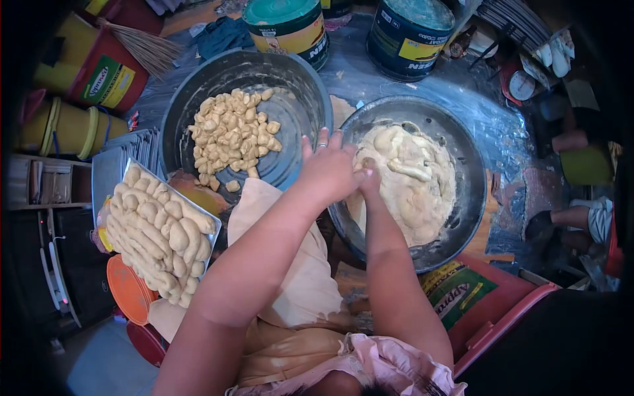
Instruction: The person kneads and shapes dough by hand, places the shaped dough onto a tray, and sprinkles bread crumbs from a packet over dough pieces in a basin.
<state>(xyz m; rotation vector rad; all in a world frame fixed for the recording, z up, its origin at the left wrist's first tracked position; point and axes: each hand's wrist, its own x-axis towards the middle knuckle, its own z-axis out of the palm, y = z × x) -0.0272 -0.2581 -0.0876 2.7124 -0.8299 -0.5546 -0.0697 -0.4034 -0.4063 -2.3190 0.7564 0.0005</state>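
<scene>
My left hand [327, 165] is over the near-left rim of the right-hand dark basin [472, 198], its fingers apart and pointing away from me. Close against its thumb is my right hand [370, 181], fingers drawn together at the left edge of the pale dough [416, 185]; whatever they hold is hidden. That dough is a lumpy, floury mass with a short roll lying on top. Left of my hands, a second dark basin [304, 99] contains a heap of small tan dough pieces [231, 132]. Long and rounded dough pieces [155, 228] are piled on a metal tray [212, 231] at the left.
Two large paint buckets [287, 33] [413, 39] stand behind the basins. Red and yellow-green containers [105, 66] and a broom [142, 46] are at the upper left. A red bucket [495, 297] is at the lower right. Another person's leg [571, 216] shows at the right.
</scene>
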